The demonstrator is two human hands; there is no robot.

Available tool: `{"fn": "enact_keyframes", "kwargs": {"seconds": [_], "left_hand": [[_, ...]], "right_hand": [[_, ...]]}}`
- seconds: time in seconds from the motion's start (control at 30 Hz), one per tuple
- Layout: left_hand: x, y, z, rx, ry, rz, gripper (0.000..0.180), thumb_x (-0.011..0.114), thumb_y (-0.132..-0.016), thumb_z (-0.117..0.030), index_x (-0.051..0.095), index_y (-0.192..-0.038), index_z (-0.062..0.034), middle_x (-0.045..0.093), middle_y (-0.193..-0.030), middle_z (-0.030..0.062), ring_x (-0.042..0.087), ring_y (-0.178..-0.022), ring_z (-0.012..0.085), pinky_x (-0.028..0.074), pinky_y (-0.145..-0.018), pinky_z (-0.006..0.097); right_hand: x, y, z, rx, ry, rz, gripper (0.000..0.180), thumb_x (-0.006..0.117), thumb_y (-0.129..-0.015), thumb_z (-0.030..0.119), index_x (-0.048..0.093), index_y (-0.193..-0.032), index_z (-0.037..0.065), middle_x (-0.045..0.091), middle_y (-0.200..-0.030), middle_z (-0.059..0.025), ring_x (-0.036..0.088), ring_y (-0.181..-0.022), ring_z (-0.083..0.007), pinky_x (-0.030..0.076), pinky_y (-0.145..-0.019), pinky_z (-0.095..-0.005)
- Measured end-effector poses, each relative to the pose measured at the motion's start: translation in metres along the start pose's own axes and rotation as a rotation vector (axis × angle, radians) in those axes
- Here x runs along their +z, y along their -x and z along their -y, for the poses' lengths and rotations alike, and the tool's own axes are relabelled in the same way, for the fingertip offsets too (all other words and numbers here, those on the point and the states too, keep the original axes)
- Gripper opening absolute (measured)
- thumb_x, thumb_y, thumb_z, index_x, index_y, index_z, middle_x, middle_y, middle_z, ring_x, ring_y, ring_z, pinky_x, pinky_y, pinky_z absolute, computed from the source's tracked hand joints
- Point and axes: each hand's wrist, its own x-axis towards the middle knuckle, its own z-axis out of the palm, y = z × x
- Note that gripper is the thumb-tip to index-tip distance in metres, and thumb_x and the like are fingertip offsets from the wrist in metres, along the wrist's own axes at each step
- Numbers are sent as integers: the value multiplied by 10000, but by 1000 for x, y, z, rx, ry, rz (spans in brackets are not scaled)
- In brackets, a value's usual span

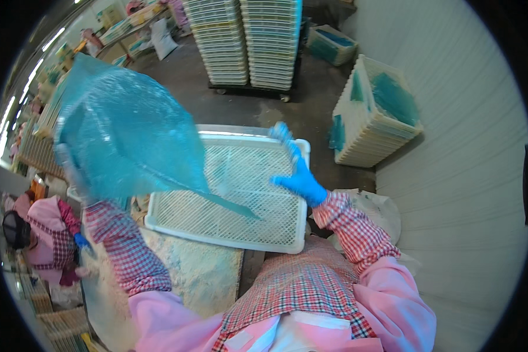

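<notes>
A thin blue-green plastic sheet [129,129] is raised at the left, its pointed corner trailing over a white mesh tray [249,226]. My left hand [73,176], blurred and partly behind the sheet, holds it near its left edge. My right hand [305,182], in a blue glove, is over the right end of the tray with its fingers apart and nothing in them. Whether that hand touches the rim I cannot tell. Below the tray, a work surface [202,276] is covered with pale, powdery material.
Two tall stacks of trays [270,47] stand on a wheeled base ahead. To the right, by the pale wall [469,176], is a stack of white crates [364,129] with blue-green sheets in it. A co-worker [47,234] in pink bends at the left.
</notes>
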Motion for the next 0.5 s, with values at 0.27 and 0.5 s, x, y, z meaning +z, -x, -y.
{"fn": "enact_keyframes", "kwargs": {"seconds": [0.27,0.5], "left_hand": [[-132,39,101,-230,-641,-103,542,630,-901,-454,596,-1243,-35,641,-1121,89,623,-896,179,518,-753,328],[-269,36,109,-540,-838,-258,398,694,-870,-375,684,-1048,-19,662,-870,34,614,-727,125,499,-660,268]], "right_hand": [[45,135,-114,785,416,37,989,734,-803,436,191,-1491,-24,299,-1495,-239,331,-1367,-372,307,-1113,-432],[128,87,-37,164,938,583,986,750,-738,515,266,-1497,112,297,-1509,-179,303,-1383,-348,261,-1115,-507]]}}
